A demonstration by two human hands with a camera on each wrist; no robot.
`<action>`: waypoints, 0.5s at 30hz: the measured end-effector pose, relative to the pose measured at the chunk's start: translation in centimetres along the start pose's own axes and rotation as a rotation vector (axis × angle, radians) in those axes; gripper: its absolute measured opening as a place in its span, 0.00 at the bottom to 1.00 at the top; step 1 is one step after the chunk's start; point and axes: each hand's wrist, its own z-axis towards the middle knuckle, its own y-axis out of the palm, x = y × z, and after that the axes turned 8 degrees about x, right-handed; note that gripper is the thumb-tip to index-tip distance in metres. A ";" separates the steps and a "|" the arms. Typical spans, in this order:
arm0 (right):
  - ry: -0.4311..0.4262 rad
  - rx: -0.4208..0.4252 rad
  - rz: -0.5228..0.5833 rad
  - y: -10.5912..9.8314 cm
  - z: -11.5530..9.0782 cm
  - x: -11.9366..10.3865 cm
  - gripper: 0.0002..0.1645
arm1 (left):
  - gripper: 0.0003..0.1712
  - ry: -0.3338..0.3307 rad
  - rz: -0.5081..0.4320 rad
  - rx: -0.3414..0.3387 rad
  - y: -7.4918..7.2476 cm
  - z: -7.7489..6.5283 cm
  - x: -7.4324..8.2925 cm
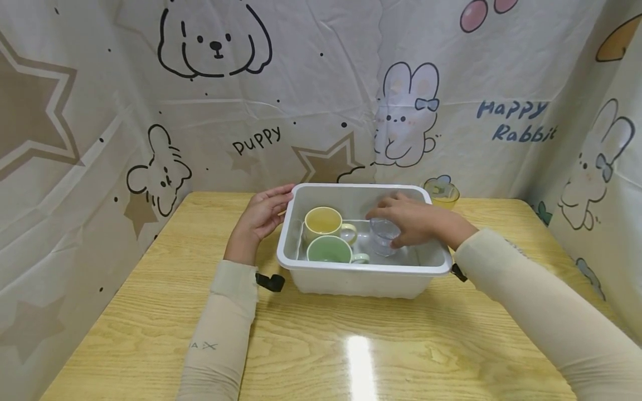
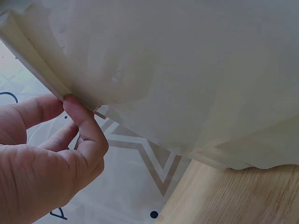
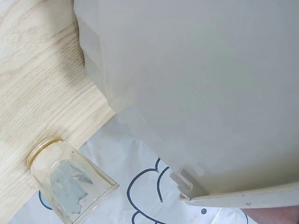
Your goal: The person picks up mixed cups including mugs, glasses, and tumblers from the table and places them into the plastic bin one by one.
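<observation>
A white plastic bin stands on the table. Inside, at its left, are a yellow mug and, nearer to me, a green mug, both upright with handles to the right. My left hand pinches the bin's rim at the far left corner; the left wrist view shows the bent fingers against that rim. Over the right wall reaches my right hand, its fingers and thumb around a clear glass inside the bin. In the right wrist view the bin wall hides nearly all of that hand.
Behind the bin's right corner stands an amber-tinted glass, on the wooden table near its back edge. A printed cloth hangs behind the table and along both sides.
</observation>
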 end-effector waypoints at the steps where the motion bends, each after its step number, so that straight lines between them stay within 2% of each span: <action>1: 0.000 -0.003 -0.001 0.1 0.0 0.0 0.47 | 0.18 -0.002 0.000 -0.001 0.0 0.0 0.0; 8: -0.038 0.010 -0.016 0.2 0.0 0.2 0.44 | 0.26 0.004 0.025 -0.001 0.1 0.1 -0.1; 15: -0.043 0.007 -0.027 0.2 0.0 0.2 0.44 | 0.21 0.002 0.018 0.007 0.2 -0.1 0.0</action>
